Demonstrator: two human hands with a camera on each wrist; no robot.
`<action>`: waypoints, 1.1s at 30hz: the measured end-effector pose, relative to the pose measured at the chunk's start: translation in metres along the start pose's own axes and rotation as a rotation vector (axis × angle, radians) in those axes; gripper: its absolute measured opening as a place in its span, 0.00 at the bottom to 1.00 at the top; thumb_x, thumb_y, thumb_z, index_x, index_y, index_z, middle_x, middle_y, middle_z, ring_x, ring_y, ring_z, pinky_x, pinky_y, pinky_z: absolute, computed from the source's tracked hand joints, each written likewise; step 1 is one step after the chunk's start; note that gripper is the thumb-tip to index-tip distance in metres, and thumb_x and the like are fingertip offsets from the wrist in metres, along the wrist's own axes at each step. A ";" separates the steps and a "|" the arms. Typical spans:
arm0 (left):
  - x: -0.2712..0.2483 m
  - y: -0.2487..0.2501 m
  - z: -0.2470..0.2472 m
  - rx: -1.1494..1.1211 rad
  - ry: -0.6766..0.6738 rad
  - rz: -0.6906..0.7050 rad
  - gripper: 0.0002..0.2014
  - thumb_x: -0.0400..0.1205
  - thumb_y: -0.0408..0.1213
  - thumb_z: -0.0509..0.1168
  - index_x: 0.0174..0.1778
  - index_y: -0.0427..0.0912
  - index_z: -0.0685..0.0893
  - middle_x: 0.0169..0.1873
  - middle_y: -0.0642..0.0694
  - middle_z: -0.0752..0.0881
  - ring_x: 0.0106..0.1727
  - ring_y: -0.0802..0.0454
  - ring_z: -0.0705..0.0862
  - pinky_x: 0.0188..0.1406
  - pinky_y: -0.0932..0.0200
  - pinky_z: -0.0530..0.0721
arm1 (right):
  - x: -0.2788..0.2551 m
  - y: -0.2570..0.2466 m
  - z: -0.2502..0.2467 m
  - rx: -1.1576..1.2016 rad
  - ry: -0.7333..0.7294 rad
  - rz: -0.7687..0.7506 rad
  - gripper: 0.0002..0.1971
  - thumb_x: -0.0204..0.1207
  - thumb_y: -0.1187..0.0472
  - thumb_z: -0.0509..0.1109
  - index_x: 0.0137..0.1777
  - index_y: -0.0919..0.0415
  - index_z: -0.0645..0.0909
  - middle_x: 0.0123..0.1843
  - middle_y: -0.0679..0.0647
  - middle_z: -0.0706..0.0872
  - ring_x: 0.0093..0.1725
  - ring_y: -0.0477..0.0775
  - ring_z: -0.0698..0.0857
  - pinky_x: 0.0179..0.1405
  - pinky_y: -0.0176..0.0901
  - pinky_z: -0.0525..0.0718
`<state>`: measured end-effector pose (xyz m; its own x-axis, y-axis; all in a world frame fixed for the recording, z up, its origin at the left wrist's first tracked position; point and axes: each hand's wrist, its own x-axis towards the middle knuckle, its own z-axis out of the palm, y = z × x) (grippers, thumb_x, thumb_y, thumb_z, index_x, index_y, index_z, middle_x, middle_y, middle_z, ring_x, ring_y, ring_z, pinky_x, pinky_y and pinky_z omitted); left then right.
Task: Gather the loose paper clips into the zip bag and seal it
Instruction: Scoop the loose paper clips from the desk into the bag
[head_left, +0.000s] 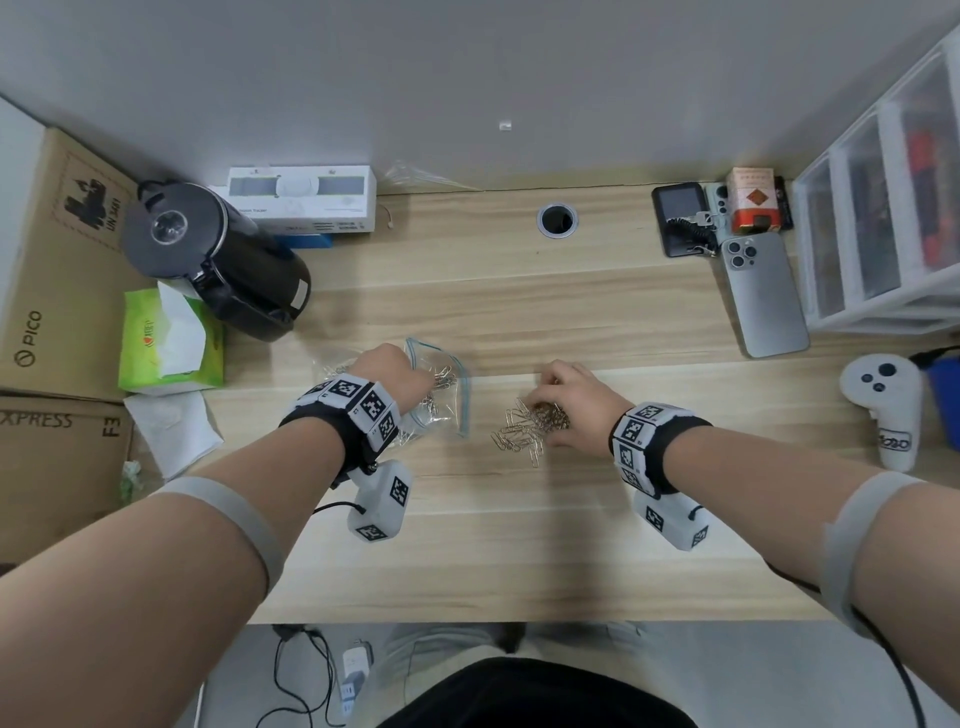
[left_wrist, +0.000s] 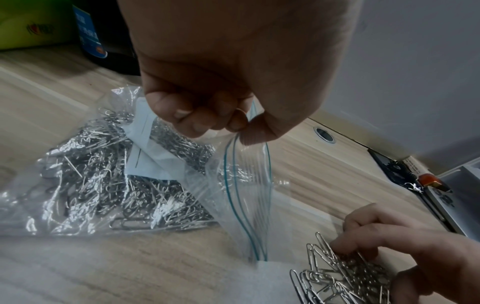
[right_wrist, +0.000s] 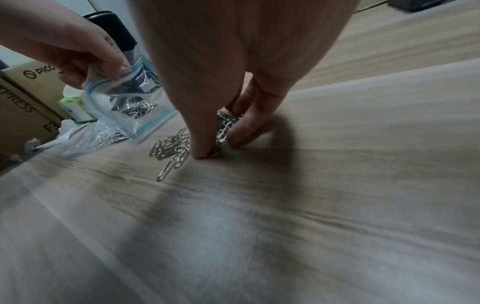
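A clear zip bag (head_left: 441, 395) with a blue zip strip lies on the wooden desk, partly filled with paper clips (left_wrist: 111, 185). My left hand (head_left: 395, 371) pinches the bag's mouth edge (left_wrist: 246, 127) and lifts it, so the mouth stands open toward the right. A pile of loose silver paper clips (head_left: 524, 428) lies just right of the bag. My right hand (head_left: 571, 400) is down on that pile, thumb and fingers (right_wrist: 244, 127) curled around a bunch of clips (right_wrist: 223, 125). Other clips (right_wrist: 171, 148) stay loose on the desk beside the thumb.
A black kettle (head_left: 218, 254), a green tissue pack (head_left: 166, 338) and cardboard boxes (head_left: 57, 260) stand at the left. At the right lie a phone (head_left: 763, 296), a white controller (head_left: 888, 405) and plastic drawers (head_left: 883, 208). A cable hole (head_left: 557, 220) sits at the desk's back.
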<state>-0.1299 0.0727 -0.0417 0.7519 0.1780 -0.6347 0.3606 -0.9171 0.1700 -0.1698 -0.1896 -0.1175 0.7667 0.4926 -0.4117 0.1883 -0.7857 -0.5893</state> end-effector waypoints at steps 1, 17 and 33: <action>0.000 -0.001 0.000 -0.003 -0.001 -0.002 0.15 0.77 0.44 0.64 0.28 0.41 0.70 0.25 0.45 0.75 0.26 0.46 0.73 0.26 0.60 0.68 | 0.000 -0.001 0.000 0.004 0.004 -0.005 0.27 0.65 0.56 0.83 0.66 0.51 0.83 0.60 0.52 0.73 0.64 0.55 0.71 0.69 0.42 0.69; 0.002 -0.005 0.001 -0.012 -0.004 0.024 0.17 0.78 0.44 0.64 0.27 0.42 0.69 0.25 0.46 0.73 0.26 0.47 0.72 0.26 0.60 0.68 | 0.000 -0.028 0.006 0.004 0.042 0.099 0.12 0.70 0.68 0.69 0.50 0.59 0.90 0.51 0.56 0.88 0.53 0.59 0.85 0.56 0.46 0.81; 0.000 -0.024 -0.008 -0.151 -0.072 0.139 0.15 0.75 0.44 0.67 0.25 0.45 0.72 0.24 0.45 0.73 0.29 0.47 0.72 0.31 0.55 0.69 | 0.073 -0.125 -0.008 0.674 0.169 0.354 0.10 0.59 0.66 0.81 0.30 0.49 0.88 0.32 0.44 0.89 0.35 0.45 0.87 0.43 0.40 0.88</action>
<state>-0.1339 0.0977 -0.0397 0.7611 0.0226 -0.6482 0.3389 -0.8660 0.3676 -0.1322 -0.0586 -0.0679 0.8049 0.1485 -0.5746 -0.4574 -0.4616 -0.7601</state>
